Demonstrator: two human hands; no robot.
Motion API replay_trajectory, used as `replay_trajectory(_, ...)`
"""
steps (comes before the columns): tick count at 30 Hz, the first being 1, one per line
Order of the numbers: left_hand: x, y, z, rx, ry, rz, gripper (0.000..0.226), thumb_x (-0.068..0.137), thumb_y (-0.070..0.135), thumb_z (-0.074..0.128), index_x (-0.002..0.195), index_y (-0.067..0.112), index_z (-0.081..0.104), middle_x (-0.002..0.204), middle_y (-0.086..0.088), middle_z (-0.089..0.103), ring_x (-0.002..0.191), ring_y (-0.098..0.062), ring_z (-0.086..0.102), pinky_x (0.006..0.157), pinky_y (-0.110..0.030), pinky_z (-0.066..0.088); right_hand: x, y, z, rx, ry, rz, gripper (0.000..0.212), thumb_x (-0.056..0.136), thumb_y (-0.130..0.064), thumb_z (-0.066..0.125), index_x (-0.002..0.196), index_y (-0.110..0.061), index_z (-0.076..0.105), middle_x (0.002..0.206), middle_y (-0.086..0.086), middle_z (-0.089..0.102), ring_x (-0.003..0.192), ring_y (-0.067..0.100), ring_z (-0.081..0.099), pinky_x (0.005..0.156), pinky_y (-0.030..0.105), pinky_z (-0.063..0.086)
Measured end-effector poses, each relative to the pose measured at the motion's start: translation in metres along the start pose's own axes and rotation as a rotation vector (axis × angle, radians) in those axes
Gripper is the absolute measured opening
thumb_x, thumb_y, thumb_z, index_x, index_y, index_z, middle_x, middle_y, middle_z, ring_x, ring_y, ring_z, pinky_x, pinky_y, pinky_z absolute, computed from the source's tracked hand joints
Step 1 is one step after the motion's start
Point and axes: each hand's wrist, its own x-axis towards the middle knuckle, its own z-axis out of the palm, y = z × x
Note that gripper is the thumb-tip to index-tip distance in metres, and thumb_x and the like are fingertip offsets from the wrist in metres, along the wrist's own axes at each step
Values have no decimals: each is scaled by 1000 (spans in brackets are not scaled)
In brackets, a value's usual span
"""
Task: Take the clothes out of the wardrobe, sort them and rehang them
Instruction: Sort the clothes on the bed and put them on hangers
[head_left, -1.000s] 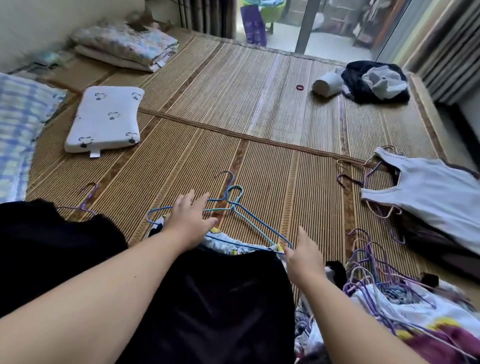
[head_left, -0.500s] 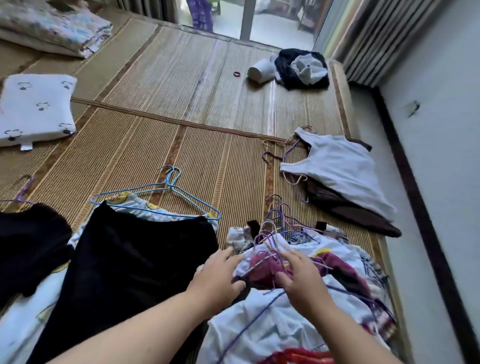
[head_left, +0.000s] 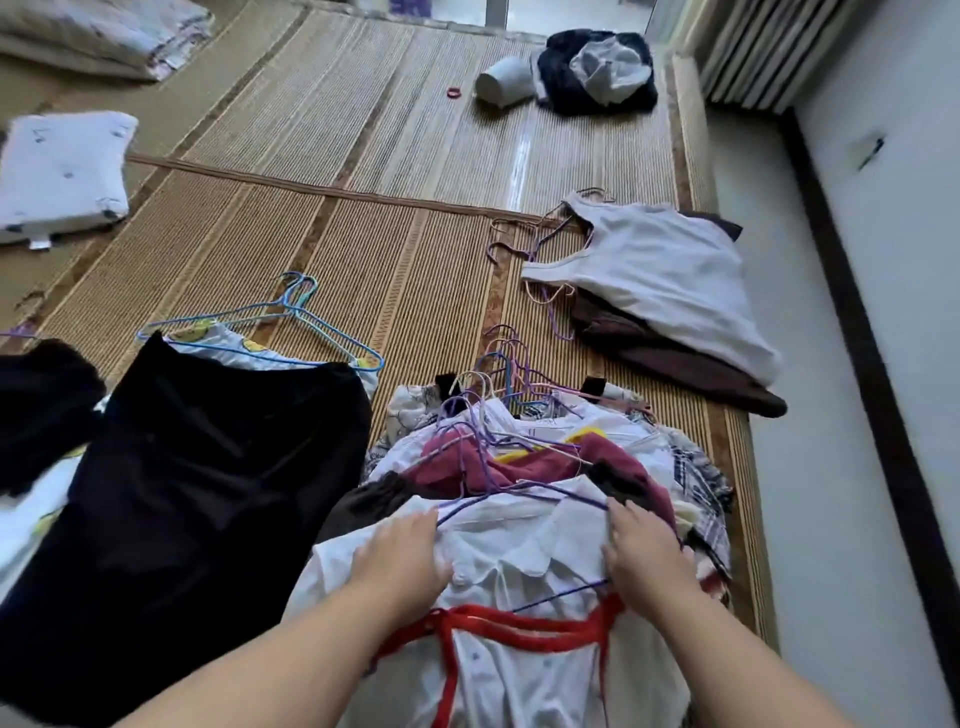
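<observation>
— Where's the white shirt (head_left: 524, 551)?
— Atop the clothes pile (head_left: 545, 462), just right of the black garment (head_left: 208, 493).
— Hands?
— Left hand (head_left: 402, 564) pinches its shoulder; right hand (head_left: 647, 558) rests on the other, grip unclear.

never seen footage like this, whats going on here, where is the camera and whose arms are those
No machine here: a person wears a wide-angle camera on the head, looking forward and down, so the bare arms are their own. It is the only view. The left hand and right hand lie on the shoulders of a white shirt with red trim, which has a purple wire hanger at its collar, atop a pile of clothes. Whether the fingers grip is unclear. Everything lies on a woven mat. Left of the pile: a black garment and blue hangers; right: a white tank top; far left, a white pillow.
</observation>
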Motion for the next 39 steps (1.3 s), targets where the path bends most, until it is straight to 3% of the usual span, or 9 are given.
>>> replay_trajectory(5, -4, 13, 6, -40, 130, -104, 22, 84, 39, 52, 102, 28, 58, 114, 2, 59, 113, -23, 51, 90, -35, 44, 9, 18, -5, -102, 69, -52, 45, 87, -33, 46, 131, -34, 43, 113, 4, 50, 110, 29, 52, 92, 38, 43)
replay_trajectory(9, -14, 21, -7, -138, 126, -139, 7, 87, 32, 50, 86, 29, 56, 106, 0, 62, 107, -25, 54, 84, -34, 44, 1, 26, -21, 26, 45, -140, 40, 88, -27, 52, 128, -29, 54, 110, 6, 54, 107, 27, 54, 88, 32, 43)
replay_trajectory(14, -50, 23, -33, -319, 153, -128, 19, 93, 36, 46, 77, 28, 46, 76, 7, 56, 79, -17, 54, 67, -31, 39, -31, 30, -52, 236, 129, -221, 24, 93, -24, 53, 112, -29, 67, 102, 1, 71, 94, 23, 62, 69, 28, 42)
replay_trajectory(21, -119, 6, -79, -371, 280, -71, 28, 95, 41, 47, 71, 27, 50, 65, 5, 53, 62, -9, 51, 53, -25, 35, -90, 22, -101, 459, 282, -216, 16, 90, -24, 61, 99, -26, 73, 75, -9, 67, 71, 13, 60, 63, 27, 44)
replay_trajectory(26, -176, 15, -114, -383, 372, 23, 25, 94, 36, 51, 71, 27, 55, 63, 5, 56, 65, -11, 54, 59, -29, 38, -147, 27, -143, 572, 369, -262, 13, 86, -18, 67, 94, -23, 75, 81, -7, 70, 81, 14, 64, 71, 25, 43)
replay_trajectory(30, -222, 47, -156, -394, 472, 126, 21, 94, 32, 54, 74, 28, 58, 60, 6, 55, 58, -7, 50, 54, -28, 33, -196, 40, -178, 664, 486, -273, 13, 82, -16, 71, 93, -21, 76, 80, -12, 70, 70, -2, 59, 62, 3, 38)
replay_trajectory(35, -271, 103, -196, -543, 586, 267, 13, 92, 25, 58, 82, 20, 64, 64, 8, 56, 60, -9, 49, 56, -27, 34, -248, 73, -243, 615, 607, -292, 13, 80, -20, 73, 91, -25, 74, 91, -2, 72, 86, 15, 63, 73, 22, 41)
replay_trajectory(37, -282, 133, -198, -651, 614, 301, 9, 90, 21, 62, 82, 17, 65, 65, 4, 57, 59, -10, 50, 54, -25, 36, -259, 95, -272, 540, 670, -319, 17, 81, -21, 71, 98, -20, 74, 97, -1, 72, 89, 13, 62, 78, 20, 39)
replay_trajectory(39, -287, 165, -195, -723, 624, 315, 10, 88, 19, 64, 78, 19, 65, 65, 2, 58, 59, -12, 51, 56, -22, 39, -267, 119, -297, 508, 721, -325, 16, 81, -22, 71, 97, -20, 75, 97, -3, 72, 83, 7, 57, 70, 8, 34)
